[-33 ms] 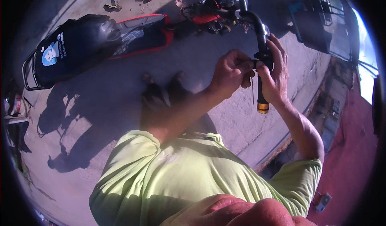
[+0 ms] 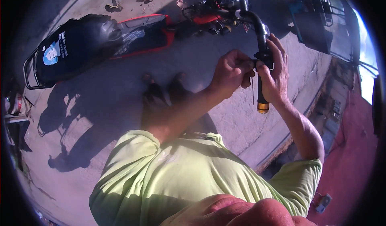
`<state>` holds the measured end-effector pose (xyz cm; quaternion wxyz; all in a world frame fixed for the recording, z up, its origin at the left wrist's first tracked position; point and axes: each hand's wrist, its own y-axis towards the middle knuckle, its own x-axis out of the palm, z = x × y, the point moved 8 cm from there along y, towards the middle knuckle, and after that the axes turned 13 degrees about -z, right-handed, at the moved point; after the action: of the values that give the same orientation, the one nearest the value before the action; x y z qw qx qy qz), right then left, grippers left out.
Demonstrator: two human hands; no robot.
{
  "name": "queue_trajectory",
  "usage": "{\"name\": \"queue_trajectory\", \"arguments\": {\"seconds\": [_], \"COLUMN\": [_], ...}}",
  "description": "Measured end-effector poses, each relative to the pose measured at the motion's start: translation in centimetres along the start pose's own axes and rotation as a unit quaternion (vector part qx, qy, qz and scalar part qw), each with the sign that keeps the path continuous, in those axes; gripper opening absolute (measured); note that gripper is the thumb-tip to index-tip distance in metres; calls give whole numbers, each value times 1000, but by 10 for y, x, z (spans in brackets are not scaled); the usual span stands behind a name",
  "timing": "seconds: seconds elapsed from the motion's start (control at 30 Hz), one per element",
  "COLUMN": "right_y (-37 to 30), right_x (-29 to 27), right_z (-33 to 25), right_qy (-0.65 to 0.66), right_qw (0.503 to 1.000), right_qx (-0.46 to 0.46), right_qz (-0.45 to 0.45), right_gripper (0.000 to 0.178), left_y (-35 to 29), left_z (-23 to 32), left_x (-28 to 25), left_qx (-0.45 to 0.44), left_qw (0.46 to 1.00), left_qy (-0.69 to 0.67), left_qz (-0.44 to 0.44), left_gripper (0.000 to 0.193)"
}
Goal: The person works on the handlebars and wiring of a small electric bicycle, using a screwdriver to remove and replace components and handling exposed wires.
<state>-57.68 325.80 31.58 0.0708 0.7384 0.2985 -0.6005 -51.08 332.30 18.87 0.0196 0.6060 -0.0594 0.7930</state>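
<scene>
A scooter or motorbike handlebar reaches toward me at the upper right. It ends in a black grip with a gold end cap. My left hand is closed in a pinch on a small black part at the inner side of the bar; the fingers hide most of it. A thin dark strand hangs just below those fingertips. My right hand wraps the bar from the outer side, its thumb against the black clamp above the grip and its fingers stretched along the bar.
The red and black vehicle's black-covered seat extends to the left, with a metal rear rack. Another vehicle with a dark basket stands at the upper right. My feet are on concrete, beside a low ledge.
</scene>
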Motion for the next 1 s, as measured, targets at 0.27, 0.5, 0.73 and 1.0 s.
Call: {"name": "queue_trajectory", "arguments": {"seconds": [0.27, 0.5, 0.73, 1.0], "right_y": [1, -6, -8, -11], "right_x": [-2, -15, -19, -14], "right_z": [-8, -6, -10, -6], "right_qy": [-15, -33, -17, -33], "right_qw": [1000, 999, 999, 998], "right_qx": [-16, -17, -31, -28], "right_qz": [4, 19, 34, 49], "right_gripper": [72, 75, 76, 80], "left_y": [-3, -7, -1, -7], "left_z": [0, -8, -16, -12], "left_x": [0, 7, -7, 2], "left_qx": [-24, -49, -66, -39], "left_qw": [998, 989, 987, 978], "left_qy": [61, 119, 123, 177], "left_qz": [25, 75, 80, 100], "left_gripper": [10, 16, 22, 29]}}
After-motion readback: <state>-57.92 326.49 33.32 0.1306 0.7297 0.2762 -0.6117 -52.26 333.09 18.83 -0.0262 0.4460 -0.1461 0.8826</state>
